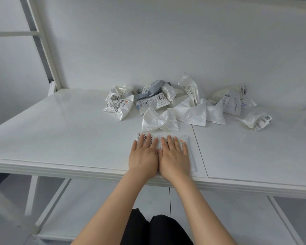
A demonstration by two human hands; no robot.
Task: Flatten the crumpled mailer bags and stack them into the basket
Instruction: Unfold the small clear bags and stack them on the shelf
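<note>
The white table (60, 129) is filling most of the view. At its far side a pile (184, 110) of crumpled bags is lying, most of them white with printed labels, and a grey bag (148, 90) is sitting at the back. One more crumpled bag, the lone bag (256, 120), is lying apart at the right. The basket is not showing in this view.

Near the front edge, just before the pile, one bag (191, 156) is lying flat with its label up. Both hands are pressing on it. The left hand (144, 156) and the right hand (174, 158) are lying side by side, palms down, and are touching each other along their inner edges. The fingers (169, 140) are straight and a little spread, so they are gripping nothing.

I judge that the person is smoothing this bag, and that the task is at an early stage, because many bags are waiting. To do this step well, the hands should be sliding from the middle outward to the sides. In this way the trapped air and the folds are going out and not gathering under the palms. The pressure should be even. The film looks slippery and the bag is reaching the table edge. So one palm should be holding it in place while the other is wiping, otherwise it may be sliding off.
</note>
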